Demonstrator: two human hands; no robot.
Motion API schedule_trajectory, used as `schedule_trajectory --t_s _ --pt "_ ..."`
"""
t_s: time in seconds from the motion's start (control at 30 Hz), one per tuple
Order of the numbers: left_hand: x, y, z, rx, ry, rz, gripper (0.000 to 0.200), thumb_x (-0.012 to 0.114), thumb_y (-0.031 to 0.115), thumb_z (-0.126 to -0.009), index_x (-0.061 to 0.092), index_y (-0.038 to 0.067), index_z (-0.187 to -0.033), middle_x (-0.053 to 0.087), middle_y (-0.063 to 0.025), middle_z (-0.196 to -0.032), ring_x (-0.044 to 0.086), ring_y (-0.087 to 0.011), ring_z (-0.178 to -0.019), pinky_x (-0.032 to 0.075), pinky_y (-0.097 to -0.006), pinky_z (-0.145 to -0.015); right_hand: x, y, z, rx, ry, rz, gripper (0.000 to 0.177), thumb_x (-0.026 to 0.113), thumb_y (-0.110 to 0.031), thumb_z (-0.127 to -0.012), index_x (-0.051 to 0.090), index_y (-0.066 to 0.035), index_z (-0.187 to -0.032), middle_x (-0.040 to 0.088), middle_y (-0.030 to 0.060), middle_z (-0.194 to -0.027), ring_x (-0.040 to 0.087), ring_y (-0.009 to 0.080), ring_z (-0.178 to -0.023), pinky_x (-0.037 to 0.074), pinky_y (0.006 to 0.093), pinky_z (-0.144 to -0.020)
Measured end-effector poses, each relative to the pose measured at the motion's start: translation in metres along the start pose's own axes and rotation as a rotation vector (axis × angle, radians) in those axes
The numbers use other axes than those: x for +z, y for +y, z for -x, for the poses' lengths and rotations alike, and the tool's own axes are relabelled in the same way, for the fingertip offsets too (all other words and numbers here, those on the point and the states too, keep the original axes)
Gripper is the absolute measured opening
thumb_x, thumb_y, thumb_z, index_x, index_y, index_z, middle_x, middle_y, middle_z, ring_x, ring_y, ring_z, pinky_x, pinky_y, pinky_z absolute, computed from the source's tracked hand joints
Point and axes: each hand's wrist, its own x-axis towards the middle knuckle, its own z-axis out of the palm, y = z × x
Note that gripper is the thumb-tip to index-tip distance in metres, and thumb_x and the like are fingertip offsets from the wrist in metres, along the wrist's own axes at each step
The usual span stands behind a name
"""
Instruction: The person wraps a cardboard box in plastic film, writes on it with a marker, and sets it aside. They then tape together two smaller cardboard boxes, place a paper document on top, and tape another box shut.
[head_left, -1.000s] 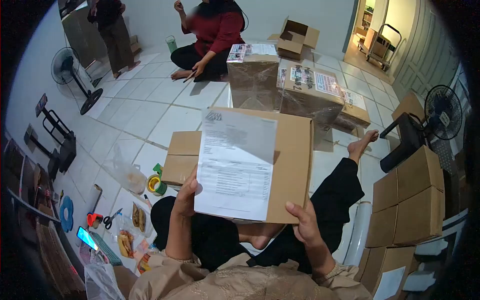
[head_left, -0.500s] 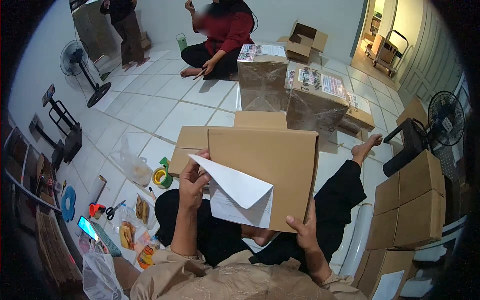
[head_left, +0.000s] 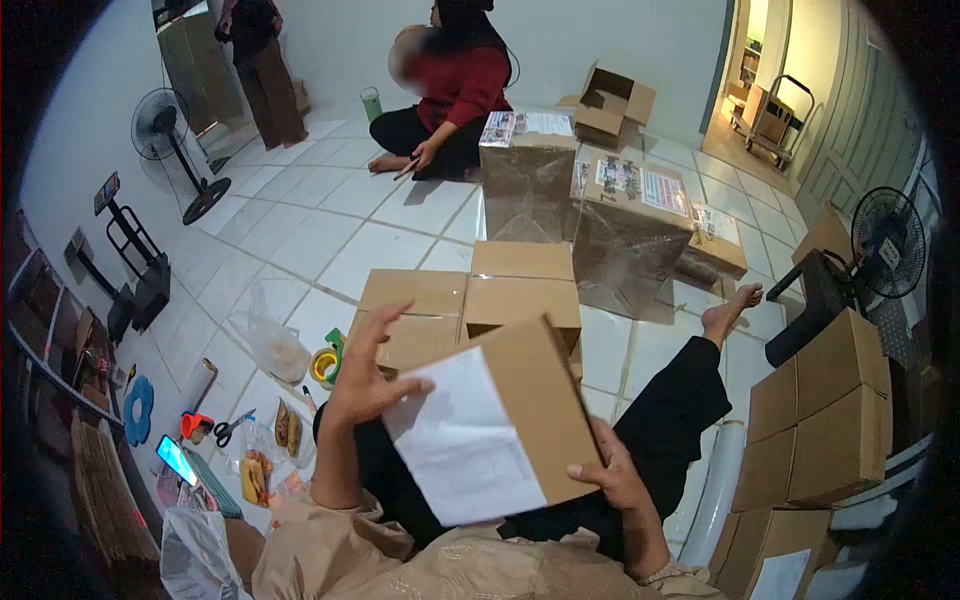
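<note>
A flat brown cardboard box (head_left: 545, 400) is tilted above my lap. A white sheet of paper (head_left: 462, 440) with faint print lies flat over its left part. My right hand (head_left: 614, 468) grips the lower right edge of the box, its thumb on the front face. At the upper left, my left hand (head_left: 365, 375) has its fingers spread apart, and its thumb rests on the paper near the top edge. Beyond the held box, closed cardboard boxes (head_left: 415, 295) sit on the floor, with a green tape dispenser (head_left: 326, 364) at their left.
To my left lie scissors (head_left: 232, 427), a lit phone (head_left: 177, 459) and food packets (head_left: 254, 478). Stacked cartons (head_left: 815, 410) stand at my right. Wrapped boxes (head_left: 630, 220) are ahead, near a seated person (head_left: 455, 90). Another person (head_left: 262, 75) stands at the back left.
The paper's lifted corner has come down flat on the box. My left hand has let go of the corner and spread its fingers. The box has turned and moved lower.
</note>
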Motion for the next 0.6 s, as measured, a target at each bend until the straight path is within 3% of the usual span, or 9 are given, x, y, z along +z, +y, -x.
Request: schedule_trajectory --t_s 0.03,0.1,0.17,0.27,0.3,0.43,0.5,0.53,0.6 --pt "-0.003 0.003 0.0 0.01 0.005 -0.004 0.088 0.081 0.019 -0.055 0.04 0.009 -0.131 0.046 -0.0129 -0.126 0.041 -0.0296 -0.12 0.037 -0.0407 -0.096 -0.001 0.008 0.0 -0.012 -0.001 0.001 0.075 0.072 -0.022 -0.07 0.034 0.0 -0.131 0.04 0.0195 -0.129 0.032 0.0282 -0.126 0.02 0.0405 -0.107" --pt "-0.009 0.008 -0.001 0.26 -0.26 -0.113 0.095 0.082 0.024 -0.054 0.035 0.012 -0.136 0.04 -0.0156 -0.133 0.035 -0.0341 -0.125 0.032 -0.0424 -0.101 -0.003 0.033 -0.008 -0.057 -0.079 0.27 0.078 0.071 -0.019 -0.068 0.033 0.001 -0.134 0.045 0.0147 -0.126 0.037 0.0237 -0.123 0.023 0.0324 -0.104" --pt "-0.01 0.023 0.0 0.233 -0.374 -0.182 0.099 0.081 0.031 -0.056 0.03 0.013 -0.138 0.032 -0.0179 -0.138 0.027 -0.0371 -0.129 0.024 -0.0451 -0.104 0.001 0.036 -0.014 -0.064 -0.166 0.355 0.075 0.071 -0.019 -0.071 0.034 0.001 -0.133 0.045 0.0158 -0.125 0.035 0.0236 -0.124 0.019 0.0308 -0.105" --pt "-0.004 0.034 0.003 0.225 -0.564 -0.419 0.098 0.08 0.033 -0.059 0.026 0.013 -0.139 0.028 -0.0183 -0.14 0.023 -0.0367 -0.132 0.019 -0.0492 -0.105 0.01 0.025 -0.02 0.06 -0.284 0.294 0.078 0.071 -0.032 -0.074 0.032 -0.001 -0.133 0.035 0.0283 -0.131 0.009 0.0326 -0.136 -0.001 0.0414 -0.109" --pt "-0.006 0.032 0.004 0.219 -0.565 -0.417 0.098 0.08 0.033 -0.059 0.026 0.013 -0.139 0.028 -0.0183 -0.14 0.023 -0.0367 -0.132 0.019 -0.0492 -0.105 0.014 0.012 -0.02 0.08 -0.297 0.273 0.077 0.071 -0.032 -0.074 0.033 -0.001 -0.133 0.039 0.0252 -0.128 0.02 0.0298 -0.131 0.007 0.039 -0.108" --pt "-0.029 -0.014 0.013 0.238 -0.36 -0.186 0.102 0.081 0.031 -0.059 0.023 0.01 -0.141 0.032 -0.0174 -0.139 0.03 -0.0342 -0.129 0.026 -0.0458 -0.103 0.017 0.021 -0.017 0.024 -0.233 0.282 0.072 0.07 -0.029 -0.076 0.034 -0.002 -0.131 0.048 0.0163 -0.121 0.042 0.0227 -0.115 0.026 0.0316 -0.1" --pt "-0.042 -0.041 0.03 -0.153 -0.156 0.295 0.106 0.08 0.041 -0.06 0.021 0.009 -0.142 0.035 -0.0147 -0.138 0.034 -0.0305 -0.128 0.031 -0.0418 -0.101 0.021 0.022 -0.016 0.05 -0.189 0.228 0.071 0.069 -0.027 -0.076 0.033 -0.001 -0.132 0.047 0.0159 -0.121 0.041 0.023 -0.116 0.028 0.0315 -0.1" --pt "-0.045 -0.06 0.043 -0.162 -0.159 0.294 0.106 0.08 0.041 -0.06 0.021 0.009 -0.142 0.035 -0.0147 -0.138 0.034 -0.0305 -0.128 0.031 -0.0418 -0.101 0.023 0.025 -0.018 0.066 -0.17 0.199 0.07 0.069 -0.026 -0.077 0.033 -0.001 -0.132 0.047 0.0156 -0.122 0.041 0.0231 -0.117 0.028 0.0315 -0.1" --pt "-0.045 -0.091 0.078 -0.486 0.136 0.835 0.11 0.076 0.053 -0.06 0.019 0.009 -0.143 0.035 -0.0127 -0.139 0.034 -0.0264 -0.128 0.032 -0.0395 -0.101 0.028 0.037 -0.027 0.085 -0.149 0.073 0.069 0.068 -0.023 -0.077 0.032 0.0 -0.132 0.047 0.0151 -0.122 0.04 0.0226 -0.118 0.03 0.0312 -0.099"
